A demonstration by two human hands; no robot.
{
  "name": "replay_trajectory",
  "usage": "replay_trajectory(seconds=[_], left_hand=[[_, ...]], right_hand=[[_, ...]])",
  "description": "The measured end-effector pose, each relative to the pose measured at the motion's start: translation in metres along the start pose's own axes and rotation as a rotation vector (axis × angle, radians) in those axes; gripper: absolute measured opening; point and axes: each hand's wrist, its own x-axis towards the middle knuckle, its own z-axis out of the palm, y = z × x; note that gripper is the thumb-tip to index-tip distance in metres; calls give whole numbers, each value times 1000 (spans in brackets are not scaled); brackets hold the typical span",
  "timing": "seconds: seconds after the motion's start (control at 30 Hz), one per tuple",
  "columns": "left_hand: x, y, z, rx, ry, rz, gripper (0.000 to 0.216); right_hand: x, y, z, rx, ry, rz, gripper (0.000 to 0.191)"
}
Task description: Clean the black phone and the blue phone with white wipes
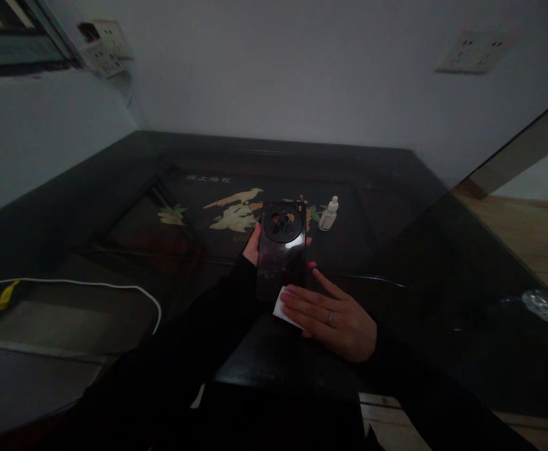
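Note:
My left hand (253,246) grips a black phone (282,247) from behind and holds it back side up, its round camera module facing me. My right hand (332,313) presses a small white cloth (283,310) against the phone's lower end, fingers laid flat over the cloth. A small clear dropper bottle (329,214) with a white cap stands on the table just right of the phone's top. Both forearms are in black sleeves.
The dark lacquered table (114,207) has an inlaid bird and flower picture (236,210). A white cable (114,288) with a yellow tag (7,295) curves across the left side. White walls with sockets (475,53) stand behind; a wooden floor shows at right.

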Motion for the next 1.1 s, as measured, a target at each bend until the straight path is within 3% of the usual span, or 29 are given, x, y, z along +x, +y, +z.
replay_trajectory(seconds=[0.1,0.23,0.3,0.43,0.7,0.97,1.1], left_hand=[[2,2,-3,14,-12,-14,73],[5,2,-5,66,-28,-1,75],[4,0,-4,81,-40,-12,77],[2,-4,0,82,-44,-9,77],[4,-4,-5,77,-31,-52,79],[7,-7,-14,39,-3,-134,82],[9,-5,-21,39,28,-58,79]], right_hand=[[-6,1,-3,125,120,64,38],[-7,3,-8,195,465,415,42],[-7,5,-7,148,513,532,46],[-8,7,0,121,426,522,51],[-1,2,7,-59,230,289,53],[13,-1,11,-194,88,311,41],[35,-2,18,-224,26,328,40]])
